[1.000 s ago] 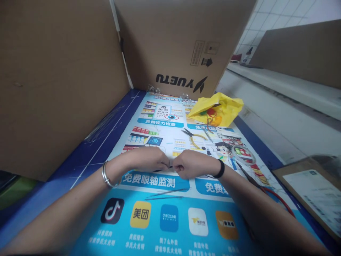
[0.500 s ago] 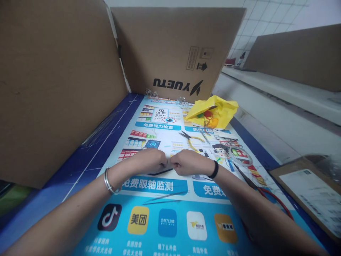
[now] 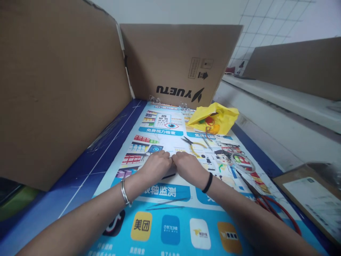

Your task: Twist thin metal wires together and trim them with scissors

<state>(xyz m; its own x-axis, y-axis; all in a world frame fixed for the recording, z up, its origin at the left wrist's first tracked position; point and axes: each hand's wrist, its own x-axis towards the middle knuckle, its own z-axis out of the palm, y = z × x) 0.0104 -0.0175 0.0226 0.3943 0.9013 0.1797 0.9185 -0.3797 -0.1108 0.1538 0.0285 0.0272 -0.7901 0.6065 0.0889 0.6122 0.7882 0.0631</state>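
Over the middle of a printed poster (image 3: 183, 196), my left hand (image 3: 157, 165) and my right hand (image 3: 188, 167) meet almost knuckle to knuckle. Both have their fingers curled closed. Whatever they may pinch is too small or hidden to make out. Just beyond the right hand lie pliers (image 3: 196, 144) with yellow handles. Several thin dark wires (image 3: 167, 205) rest on the poster nearer to me. Right of my hands is a coil of clear line or wire (image 3: 243, 162). Scissors (image 3: 279, 209) with red handles lie beside my right forearm.
A yellow bag (image 3: 227, 115) with small coloured pieces stands at the back right. Cardboard panels (image 3: 145, 60) rise at the back and left. Loose thin wires (image 3: 105, 135) lie along the left. A cardboard package (image 3: 293, 174) with a white label sits at the right.
My view has tilted slightly, so the scene sits lower. The wrists have turned so the backs of both hands show more. The hands stay closed and close together.
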